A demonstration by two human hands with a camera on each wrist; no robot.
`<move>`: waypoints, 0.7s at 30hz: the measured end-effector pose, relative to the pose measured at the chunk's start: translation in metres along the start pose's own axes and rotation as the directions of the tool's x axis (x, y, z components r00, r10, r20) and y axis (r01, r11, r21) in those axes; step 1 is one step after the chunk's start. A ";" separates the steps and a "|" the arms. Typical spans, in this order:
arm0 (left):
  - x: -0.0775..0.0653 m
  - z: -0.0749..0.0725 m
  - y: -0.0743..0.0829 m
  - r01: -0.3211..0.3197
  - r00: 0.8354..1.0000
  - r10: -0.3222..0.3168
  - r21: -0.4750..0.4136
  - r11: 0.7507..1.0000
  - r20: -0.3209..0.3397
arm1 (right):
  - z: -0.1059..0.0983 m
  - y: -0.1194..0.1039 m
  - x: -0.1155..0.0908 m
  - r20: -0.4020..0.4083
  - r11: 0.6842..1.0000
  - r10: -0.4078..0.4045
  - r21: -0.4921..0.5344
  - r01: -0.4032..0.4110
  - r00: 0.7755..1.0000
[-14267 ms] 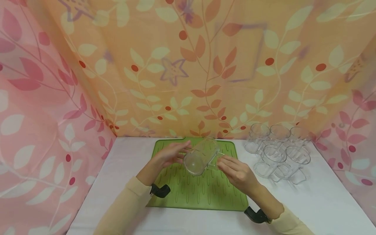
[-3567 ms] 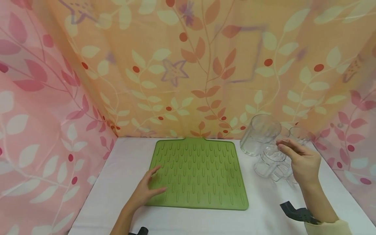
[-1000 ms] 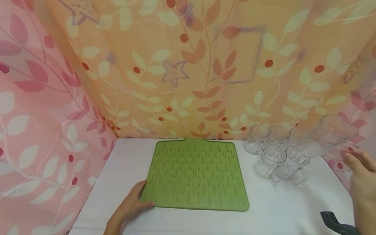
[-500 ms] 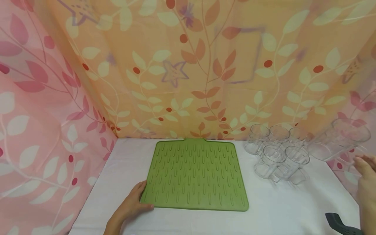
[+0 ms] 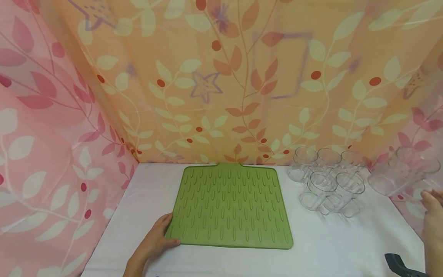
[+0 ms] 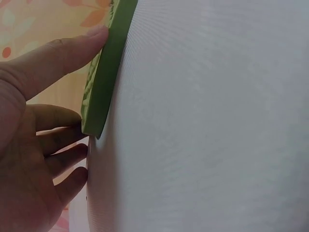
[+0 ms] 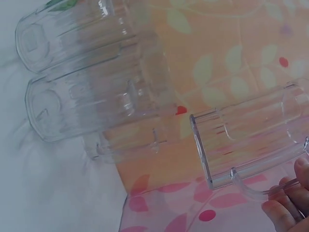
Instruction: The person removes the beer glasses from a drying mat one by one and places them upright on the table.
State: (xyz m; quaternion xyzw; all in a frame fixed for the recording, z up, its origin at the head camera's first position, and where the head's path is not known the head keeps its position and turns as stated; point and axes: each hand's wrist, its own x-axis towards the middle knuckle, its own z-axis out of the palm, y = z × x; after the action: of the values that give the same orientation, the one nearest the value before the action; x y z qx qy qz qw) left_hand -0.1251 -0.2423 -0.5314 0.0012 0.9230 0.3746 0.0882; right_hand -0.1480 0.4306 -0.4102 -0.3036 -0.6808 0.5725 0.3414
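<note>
My left hand (image 5: 154,240) rests at the near left corner of a green ribbed mat (image 5: 230,207). In the left wrist view, the thumb (image 6: 91,41) touches one edge of the mat, and relaxed fingers (image 6: 60,128) lie at its corner. At the far right, my right hand (image 5: 433,219) grips the handle of a clear glass mug (image 5: 398,173), tilted and held up off the table. The right wrist view shows fingers (image 7: 285,205) curled round that handle, with the mug (image 7: 251,130) looking empty. My right hand is partly cut off by the frame edge.
Several clear glass mugs (image 5: 322,182) stand upright, close together, on the white tabletop (image 5: 332,246) right of the mat. Patterned orange cloth (image 5: 238,96) hangs behind, with pink cloth (image 5: 38,154) at the sides. A black strap piece (image 5: 401,265) sits at my right wrist.
Over the last second the held mug has moved right and slightly down, away from the standing mugs. Earlier it was lifted near them. My left hand has stayed at the mat corner.
</note>
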 end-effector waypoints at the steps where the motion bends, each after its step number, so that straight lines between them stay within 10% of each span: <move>1: 0.000 0.000 0.000 0.002 1.000 -0.002 0.003 1.000 -0.001 | 0.000 0.003 0.001 0.000 1.000 -0.015 -0.007 0.015 1.000; 21: 0.001 -0.004 0.005 -0.021 1.000 0.020 0.064 0.998 0.013 | -0.009 0.038 0.001 0.024 0.951 0.273 -0.156 -0.266 0.962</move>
State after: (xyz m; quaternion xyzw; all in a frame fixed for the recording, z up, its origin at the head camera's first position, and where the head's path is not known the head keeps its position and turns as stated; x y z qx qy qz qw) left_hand -0.1269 -0.2412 -0.5256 0.0158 0.9338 0.3459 0.0898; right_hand -0.1407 0.4429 -0.4461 -0.4058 -0.6820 0.5671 0.2203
